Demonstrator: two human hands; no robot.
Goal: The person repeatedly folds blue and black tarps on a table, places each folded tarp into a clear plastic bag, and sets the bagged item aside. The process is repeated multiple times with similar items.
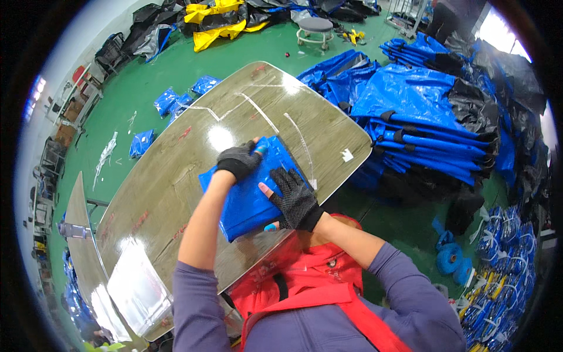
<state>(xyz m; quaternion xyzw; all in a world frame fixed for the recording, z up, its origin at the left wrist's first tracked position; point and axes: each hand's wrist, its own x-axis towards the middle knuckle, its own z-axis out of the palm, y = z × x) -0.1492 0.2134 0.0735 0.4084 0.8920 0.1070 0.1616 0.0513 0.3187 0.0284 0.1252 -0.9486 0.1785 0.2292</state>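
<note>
A folded blue plastic tarp (pixel 243 202) lies on the worn, olive-brown table in front of me. My left hand (pixel 237 161), in a black dotted glove with bare fingertips, has its fingers bent and close together at the tarp's far left part. Blue wrap shows on one of its fingertips. Flat on the right part of the tarp rests my right hand (pixel 293 199), gloved alike, its fingers apart. Its thumb, tipped in blue, reaches toward the tarp's near edge. The underside of both palms is hidden.
The tabletop (pixel 328 126) carries white tape strips and red marks. Stacked blue and black tarps (pixel 419 100) stand close at its right. Several small blue packets (pixel 141 144) lie on the green floor beyond. Near right are tied blue bundles (pixel 498 264); a round stool (pixel 315 26) stands far off.
</note>
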